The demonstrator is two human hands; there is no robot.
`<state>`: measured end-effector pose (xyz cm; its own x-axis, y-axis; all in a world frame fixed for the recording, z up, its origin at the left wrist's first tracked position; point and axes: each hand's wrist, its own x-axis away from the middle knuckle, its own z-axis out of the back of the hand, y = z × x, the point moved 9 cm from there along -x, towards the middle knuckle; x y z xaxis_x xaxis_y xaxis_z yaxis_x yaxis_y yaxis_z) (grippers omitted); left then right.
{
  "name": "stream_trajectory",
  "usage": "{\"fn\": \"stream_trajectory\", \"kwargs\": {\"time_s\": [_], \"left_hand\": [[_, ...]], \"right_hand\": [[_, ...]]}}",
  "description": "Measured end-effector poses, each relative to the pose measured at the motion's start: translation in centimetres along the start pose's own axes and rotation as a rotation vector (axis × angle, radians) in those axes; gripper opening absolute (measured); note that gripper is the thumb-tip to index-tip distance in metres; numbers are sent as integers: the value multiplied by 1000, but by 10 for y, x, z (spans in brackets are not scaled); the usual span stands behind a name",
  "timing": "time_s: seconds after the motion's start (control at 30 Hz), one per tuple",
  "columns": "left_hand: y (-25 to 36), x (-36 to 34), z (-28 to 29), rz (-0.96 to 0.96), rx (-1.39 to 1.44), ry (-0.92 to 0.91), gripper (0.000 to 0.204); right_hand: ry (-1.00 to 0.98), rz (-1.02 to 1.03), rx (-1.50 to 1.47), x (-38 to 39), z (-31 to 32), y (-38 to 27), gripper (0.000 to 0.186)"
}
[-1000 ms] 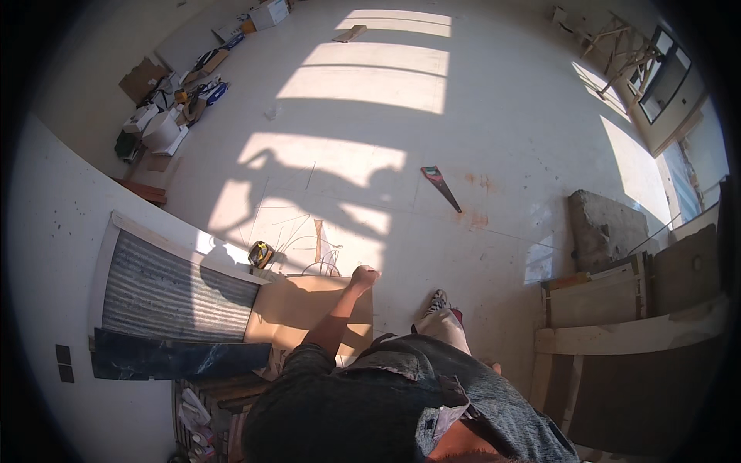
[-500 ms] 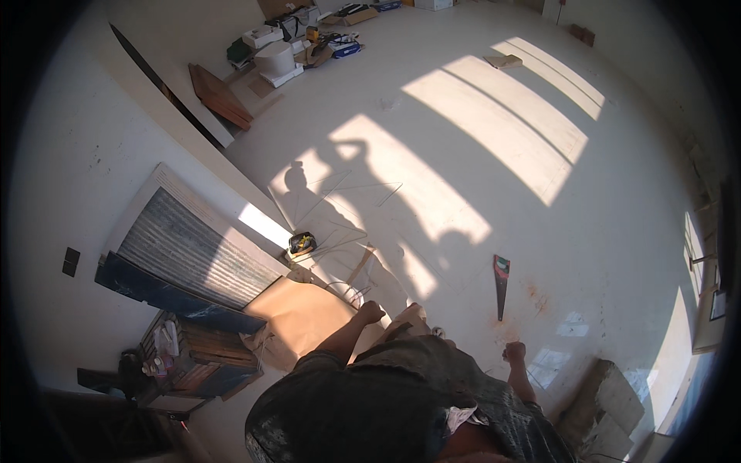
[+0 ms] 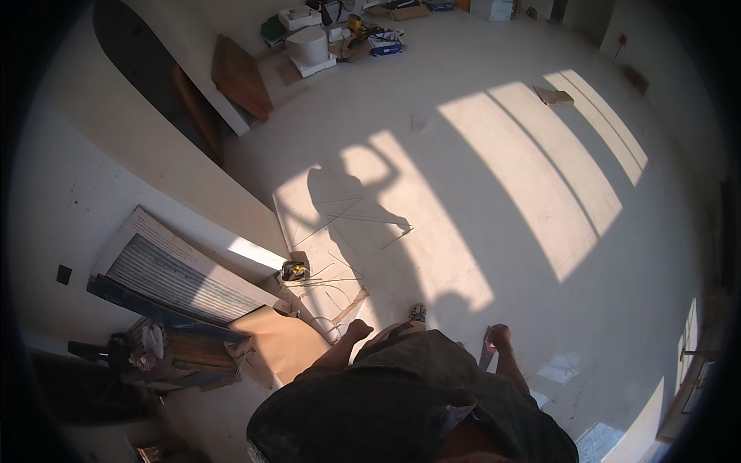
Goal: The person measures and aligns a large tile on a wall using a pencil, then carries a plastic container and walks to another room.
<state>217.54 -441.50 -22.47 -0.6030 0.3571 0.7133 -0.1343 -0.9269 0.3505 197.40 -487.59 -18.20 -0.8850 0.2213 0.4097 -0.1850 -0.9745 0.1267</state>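
Observation:
My left hand (image 3: 359, 330) is closed, with nothing seen in it, held out in front of my body above the edge of a brown paper sheet (image 3: 287, 339). On the other side my right hand (image 3: 500, 336) is curled into a fist. Just left of it in the picture shows a handsaw (image 3: 486, 353) with a reddish handle, seemingly lying on the floor. My right hand partly covers the saw's handle, and no grip on it can be made out. One foot (image 3: 417, 312) shows ahead of my dark shirt.
Thin rods (image 3: 332, 220) lie across the floor ahead. A dark and yellow item (image 3: 294, 271) sits at the wall corner. Corrugated panels (image 3: 181, 266) lean on the left wall above stacked boards (image 3: 202, 347). Boxes and a white drum (image 3: 307, 46) stand far back.
My view has shifted forward and turned left. The saw, ahead of my right hand before, is now beside it and partly covered. The second shadow on the floor no longer shows separately.

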Motion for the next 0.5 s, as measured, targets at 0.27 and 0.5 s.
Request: {"fn": "stream_trajectory", "kwargs": {"time_s": [0.27,0.5], "left_hand": [[212,-170,229,-481,-396,420,29],[246,-311,306,-312,-243,479,32]], "right_hand": [[-207,112,2,-101,-3,55,16],[-338,119,-65,-273,-4,154,21]]}}
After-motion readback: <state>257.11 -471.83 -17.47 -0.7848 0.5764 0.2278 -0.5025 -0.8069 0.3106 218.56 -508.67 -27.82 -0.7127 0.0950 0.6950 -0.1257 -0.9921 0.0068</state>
